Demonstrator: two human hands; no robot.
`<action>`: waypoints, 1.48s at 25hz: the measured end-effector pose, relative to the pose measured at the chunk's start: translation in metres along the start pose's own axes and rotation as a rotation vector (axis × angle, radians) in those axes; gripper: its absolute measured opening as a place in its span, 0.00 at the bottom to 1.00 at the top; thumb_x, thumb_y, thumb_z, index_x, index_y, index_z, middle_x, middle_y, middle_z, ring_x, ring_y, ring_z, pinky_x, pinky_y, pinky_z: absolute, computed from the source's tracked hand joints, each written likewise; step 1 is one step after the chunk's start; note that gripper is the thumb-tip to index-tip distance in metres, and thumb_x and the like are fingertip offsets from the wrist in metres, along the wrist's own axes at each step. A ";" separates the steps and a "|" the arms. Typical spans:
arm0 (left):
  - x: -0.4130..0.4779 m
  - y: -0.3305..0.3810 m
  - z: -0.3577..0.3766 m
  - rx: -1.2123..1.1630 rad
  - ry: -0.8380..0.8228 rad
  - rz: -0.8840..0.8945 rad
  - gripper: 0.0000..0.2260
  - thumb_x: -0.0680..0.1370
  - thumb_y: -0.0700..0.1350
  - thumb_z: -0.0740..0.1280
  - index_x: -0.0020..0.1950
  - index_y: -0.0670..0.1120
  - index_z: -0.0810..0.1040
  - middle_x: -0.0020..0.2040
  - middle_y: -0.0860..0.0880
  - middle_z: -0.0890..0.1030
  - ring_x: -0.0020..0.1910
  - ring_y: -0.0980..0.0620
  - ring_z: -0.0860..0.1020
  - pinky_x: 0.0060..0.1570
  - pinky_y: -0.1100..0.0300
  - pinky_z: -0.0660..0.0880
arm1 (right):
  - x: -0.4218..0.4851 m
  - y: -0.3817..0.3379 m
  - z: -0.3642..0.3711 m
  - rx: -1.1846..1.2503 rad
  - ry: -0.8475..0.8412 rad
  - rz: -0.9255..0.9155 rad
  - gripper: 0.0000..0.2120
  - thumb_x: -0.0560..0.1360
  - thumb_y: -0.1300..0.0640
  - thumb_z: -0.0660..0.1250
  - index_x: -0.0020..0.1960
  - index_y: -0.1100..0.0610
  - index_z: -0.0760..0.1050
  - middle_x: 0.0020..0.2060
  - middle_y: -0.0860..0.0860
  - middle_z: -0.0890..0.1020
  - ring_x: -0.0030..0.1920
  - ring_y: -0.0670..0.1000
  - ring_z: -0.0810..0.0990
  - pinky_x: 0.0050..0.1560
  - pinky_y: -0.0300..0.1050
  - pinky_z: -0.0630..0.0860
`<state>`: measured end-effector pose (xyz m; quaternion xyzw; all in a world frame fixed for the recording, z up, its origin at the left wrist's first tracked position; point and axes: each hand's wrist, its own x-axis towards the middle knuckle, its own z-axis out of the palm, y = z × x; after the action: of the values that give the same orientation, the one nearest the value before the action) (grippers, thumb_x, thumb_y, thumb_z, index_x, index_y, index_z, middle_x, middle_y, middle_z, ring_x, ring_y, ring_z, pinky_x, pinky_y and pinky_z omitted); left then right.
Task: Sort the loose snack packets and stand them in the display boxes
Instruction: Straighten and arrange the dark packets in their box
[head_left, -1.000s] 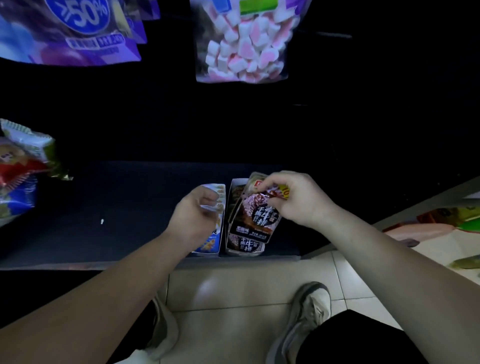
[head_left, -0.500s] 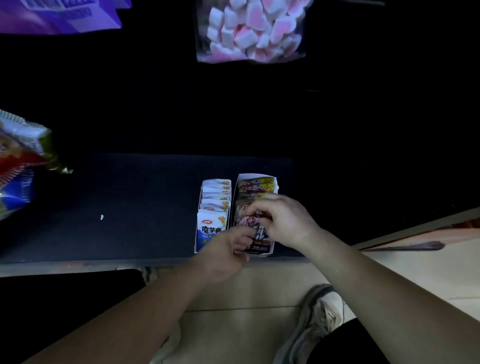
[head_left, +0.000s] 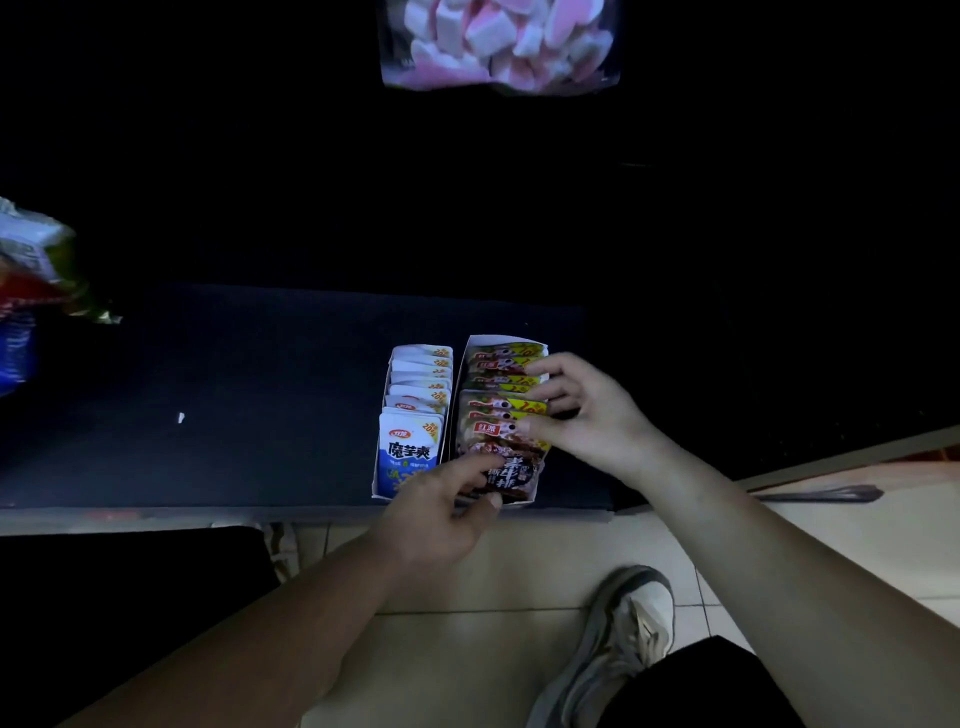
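- Dark, matte shelf (head_left: 234, 415) carries both display boxes at its front edge, side by side and touching.
- White card forms the right display box (head_left: 480, 340), which is packed with brown packets (head_left: 498, 364) standing in a row. It is probably thin and light, so a sideways push could slide it or buckle a wall.
- The left display box (head_left: 387, 384) holds blue-and-white packets (head_left: 410, 452), upright and tidy, with neither hand on them.
- The right hand (head_left: 592, 415) is spread open. Its fingers rest on the tops of the rear brown packets and its thumb on the top edge of the front ones, and it grips nothing.
- The left hand (head_left: 441, 514) is curled, pinching the lower part of the front brown packet (head_left: 511, 467) at the box's low front lip.
- That packet looks like glossy film: light, soft, likely slippery and easily creased. The sealed top or bottom seam should be the firmest place to pinch, and the filled middle would give.
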<state>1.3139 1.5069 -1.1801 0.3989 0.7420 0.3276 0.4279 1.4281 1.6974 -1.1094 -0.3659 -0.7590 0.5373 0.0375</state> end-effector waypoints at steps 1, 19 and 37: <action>-0.002 0.002 -0.001 -0.010 -0.007 0.009 0.19 0.79 0.58 0.66 0.70 0.68 0.71 0.59 0.57 0.81 0.58 0.63 0.79 0.59 0.63 0.76 | -0.001 0.002 0.002 -0.024 -0.026 0.005 0.22 0.73 0.57 0.79 0.59 0.39 0.76 0.53 0.45 0.81 0.52 0.39 0.78 0.47 0.28 0.72; 0.010 0.018 0.001 0.293 -0.225 0.004 0.17 0.82 0.66 0.49 0.71 0.67 0.63 0.51 0.53 0.80 0.59 0.50 0.77 0.57 0.57 0.71 | 0.026 0.025 0.013 -0.117 -0.091 0.078 0.04 0.75 0.52 0.76 0.43 0.44 0.86 0.41 0.42 0.87 0.47 0.42 0.84 0.51 0.40 0.79; 0.010 0.013 -0.007 -0.272 0.204 0.025 0.10 0.79 0.47 0.70 0.59 0.52 0.84 0.45 0.48 0.85 0.41 0.54 0.82 0.45 0.60 0.78 | 0.012 0.028 0.024 -0.492 0.131 -0.055 0.29 0.74 0.33 0.68 0.73 0.38 0.71 0.63 0.44 0.70 0.67 0.48 0.70 0.68 0.49 0.73</action>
<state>1.3087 1.5203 -1.1705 0.3113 0.7254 0.4690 0.3962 1.4233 1.6898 -1.1474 -0.3771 -0.8726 0.3103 0.0111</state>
